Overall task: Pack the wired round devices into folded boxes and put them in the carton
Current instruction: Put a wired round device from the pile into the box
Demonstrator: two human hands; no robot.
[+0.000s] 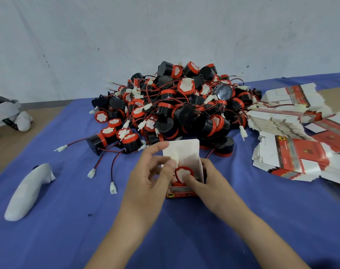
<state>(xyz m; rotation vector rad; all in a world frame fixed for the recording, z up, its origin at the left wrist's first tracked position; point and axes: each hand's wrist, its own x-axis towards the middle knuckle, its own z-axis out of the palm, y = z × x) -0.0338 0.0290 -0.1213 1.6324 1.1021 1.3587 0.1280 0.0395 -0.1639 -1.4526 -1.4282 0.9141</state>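
On blue cloth [68,220], left hand [146,183] and right hand [206,183] clamp box [184,150] holding round device [181,170].

No words or numbers can be read. The box [181,194] carries a black animal mark at the left end of its orange front strip, with a line of dark print beside it (too blurred to make out). The flat boxes [301,158] at the right bear a similar black animal mark and small lines of print, also illegible.
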